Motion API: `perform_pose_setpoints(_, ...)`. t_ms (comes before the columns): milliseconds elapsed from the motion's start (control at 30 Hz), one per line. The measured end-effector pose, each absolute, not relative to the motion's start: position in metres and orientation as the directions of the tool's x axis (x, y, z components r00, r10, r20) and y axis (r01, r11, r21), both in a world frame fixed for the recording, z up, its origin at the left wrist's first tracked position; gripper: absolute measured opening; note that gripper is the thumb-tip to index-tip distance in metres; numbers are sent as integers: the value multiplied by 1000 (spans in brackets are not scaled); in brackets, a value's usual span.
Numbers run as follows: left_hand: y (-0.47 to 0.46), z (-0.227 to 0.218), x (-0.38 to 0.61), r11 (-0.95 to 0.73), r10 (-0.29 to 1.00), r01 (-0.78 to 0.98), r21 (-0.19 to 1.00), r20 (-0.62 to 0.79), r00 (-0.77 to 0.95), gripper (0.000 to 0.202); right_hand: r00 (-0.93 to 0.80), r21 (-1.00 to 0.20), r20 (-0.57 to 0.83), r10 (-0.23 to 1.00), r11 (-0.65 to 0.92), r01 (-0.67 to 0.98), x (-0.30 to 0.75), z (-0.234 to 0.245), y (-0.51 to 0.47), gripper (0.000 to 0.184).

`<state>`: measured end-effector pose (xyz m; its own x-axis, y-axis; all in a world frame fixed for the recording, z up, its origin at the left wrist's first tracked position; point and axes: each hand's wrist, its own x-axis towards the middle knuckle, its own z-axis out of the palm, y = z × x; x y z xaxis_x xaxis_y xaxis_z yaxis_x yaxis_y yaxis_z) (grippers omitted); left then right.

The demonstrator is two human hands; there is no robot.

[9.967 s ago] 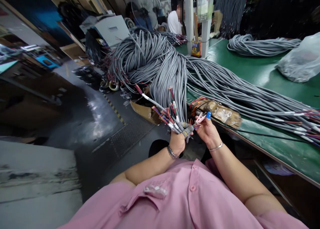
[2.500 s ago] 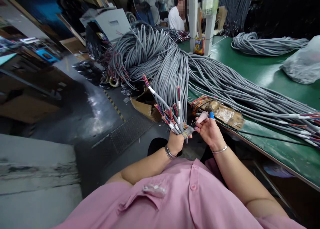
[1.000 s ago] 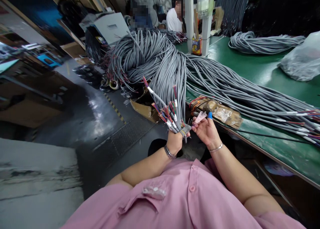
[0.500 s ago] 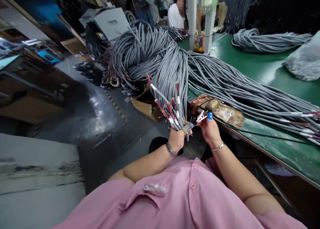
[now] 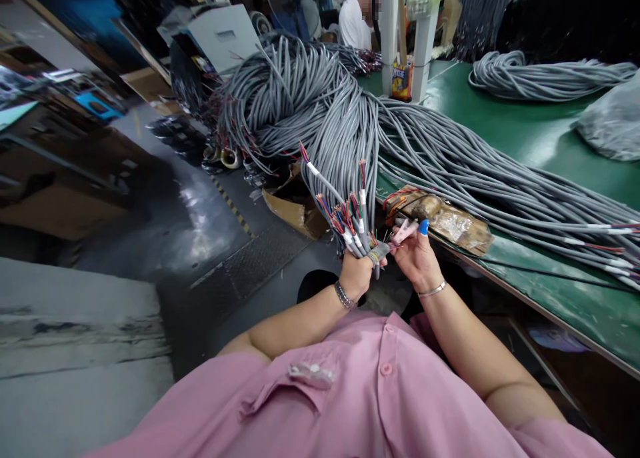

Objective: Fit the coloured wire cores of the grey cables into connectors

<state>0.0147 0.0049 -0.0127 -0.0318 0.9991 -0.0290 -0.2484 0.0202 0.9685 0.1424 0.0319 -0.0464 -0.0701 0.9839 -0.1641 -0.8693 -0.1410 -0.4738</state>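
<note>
My left hand is closed round a bundle of grey cable ends. Bare coloured wires and white sleeves stick up from them. A grey wrap with a yellowish band sits at the thumb side of that hand. Close on its right, my right hand has its fingers bent about a pink clip-like piece. Its thumb wears a blue finger cover. Thin coloured wires lie between the two hands; which cable they belong to is hard to make out.
Long grey cables lie heaped across the green table. A taped wooden block rests at its edge. An open carton stands below. Behind a white post sits a person in white. A plastic bag lies far right.
My right hand has come a little left, nearer the bundle, with the pink piece now lying over its fingers. My left hand still grips the cables. The view has shifted slightly.
</note>
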Motion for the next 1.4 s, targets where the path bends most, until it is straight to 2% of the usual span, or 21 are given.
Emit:
perform_pose_setpoints(100, 3, -14, 11, 3, 999, -245, 970, -12, -34, 25, -95, -487, -148, 984, -157, -859, 144, -45, 28, 38)
perform_pose_setpoints(267, 1, -14, 7, -29, 999, -269, 963, 24, -20, 26, -95, -562, -155, 983, -166, -810, 146, -41, 23, 29)
perform_pose_setpoints(500, 2, -8, 13, -29, 999, -316, 948, 20, -32, 23, -57, -584, -149, 987, -134, -801, 150, -41, 24, 29)
perform_pose_setpoints(733, 5, -8, 20, -21, 999, -334, 942, 6, -45, 21, -92, -464, -185, 978, -169, -870, 148, -43, 27, 22)
perform_pose_setpoints(867, 5, -10, 21, -25, 998, -313, 949, 6, -61, 21, -64, -443, -192, 979, -145, -885, 144, -43, 29, 16)
perform_pose_setpoints(967, 4, -11, 21, -26, 998, -309, 951, 7, -62, 21, -60, -446, -191, 980, -142, -884, 142, -44, 28, 20)
perform_pose_setpoints(1067, 3, -12, 19, -30, 998, -324, 946, 11, -62, 21, -99, -447, -180, 979, -171, -878, 144, -44, 26, 32)
perform_pose_setpoints(1167, 3, -13, 16, -29, 998, -343, 939, 9, -60, 19, -145, -471, -154, 977, -202, -859, 148, -42, 23, 42)
perform_pose_setpoints(1400, 3, -13, 13, -60, 996, -373, 926, 32, -80, 25, -50, -580, -173, 984, -143, -802, 152, -38, 21, 31)
